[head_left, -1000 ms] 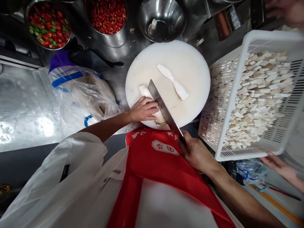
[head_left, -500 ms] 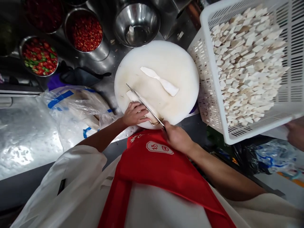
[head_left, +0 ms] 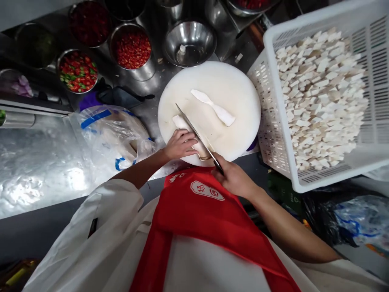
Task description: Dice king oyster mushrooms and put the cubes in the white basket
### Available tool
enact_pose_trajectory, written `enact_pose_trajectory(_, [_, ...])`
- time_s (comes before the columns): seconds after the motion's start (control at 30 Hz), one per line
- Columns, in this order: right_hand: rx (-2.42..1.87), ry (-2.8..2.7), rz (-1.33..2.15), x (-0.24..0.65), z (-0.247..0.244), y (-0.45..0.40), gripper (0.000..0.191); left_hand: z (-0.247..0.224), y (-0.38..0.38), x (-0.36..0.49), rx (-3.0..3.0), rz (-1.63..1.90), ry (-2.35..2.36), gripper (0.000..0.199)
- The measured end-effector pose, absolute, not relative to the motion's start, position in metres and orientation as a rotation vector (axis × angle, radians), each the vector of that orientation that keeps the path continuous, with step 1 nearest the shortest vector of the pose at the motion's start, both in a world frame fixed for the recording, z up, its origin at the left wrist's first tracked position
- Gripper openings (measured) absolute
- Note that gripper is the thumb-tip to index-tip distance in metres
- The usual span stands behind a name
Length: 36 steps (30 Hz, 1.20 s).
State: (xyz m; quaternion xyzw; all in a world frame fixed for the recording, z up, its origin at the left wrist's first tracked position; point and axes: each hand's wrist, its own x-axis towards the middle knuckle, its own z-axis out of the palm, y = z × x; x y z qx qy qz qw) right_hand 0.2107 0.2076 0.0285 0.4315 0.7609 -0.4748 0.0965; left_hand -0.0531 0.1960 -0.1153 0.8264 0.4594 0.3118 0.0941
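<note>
My left hand (head_left: 181,144) presses down on a king oyster mushroom (head_left: 179,121) at the near left of the round white cutting board (head_left: 246,93), fingers bent over it. In my right hand (head_left: 235,175) is a kitchen knife (head_left: 191,127), gripped by its dark handle. Its long blade runs slantwise along the mushroom, close to my left fingertips. How deep the edge sits cannot be made out. Farther back on the board lies a long white mushroom slice (head_left: 212,106), apart from both hands.
At right, a white plastic basket (head_left: 281,121) holds many cut mushroom pieces (head_left: 322,97). Behind the board stands a steel bowl (head_left: 206,40) with a small white scrap. Pots of chopped red chillies (head_left: 132,48) and mixed peppers (head_left: 78,73) stand back left. A clear plastic bag (head_left: 112,125) lies left.
My view has shifted, so the board and pots appear farther right and lower. The knife still lies along the mushroom under my left hand. Another person's hand by the basket has left view.
</note>
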Motion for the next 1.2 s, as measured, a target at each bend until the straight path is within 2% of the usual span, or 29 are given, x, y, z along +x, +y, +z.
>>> enact_pose_trajectory(0.13, [1.213, 2.031, -1.638, 0.213, 0.020, 0.217, 0.073, -0.111, 0.195, -0.051, 2.397, 0.795, 1.388, 0.048])
enact_pose_trajectory(0.23, [1.298, 1.866, -1.644, 0.206, 0.012, 0.220, 0.079, -0.110, 0.195, -0.051, 2.406, 0.833, 1.370, 0.046])
enact_pose_trajectory(0.37, [1.523, 2.075, -1.390, 0.197, 0.029, 0.215, 0.058, -0.112, 0.193, -0.050, 2.423, 0.979, 1.349, 0.041])
enact_pose_trajectory(0.5, [1.571, 2.106, -1.295, 0.202, 0.062, 0.208, 0.044, -0.113, 0.193, -0.051, 2.411, 0.964, 1.329, 0.035])
enact_pose_trajectory(0.67, [1.510, 2.125, -1.264, 0.216, 0.082, 0.196, 0.038, -0.111, 0.194, -0.052, 2.437, 0.961, 1.330, 0.031])
enact_pose_trajectory(1.2, [1.466, 1.739, -1.398, 0.203, 0.088, 0.217, 0.026, -0.115, 0.195, -0.051, 2.467, 1.097, 1.310, 0.028])
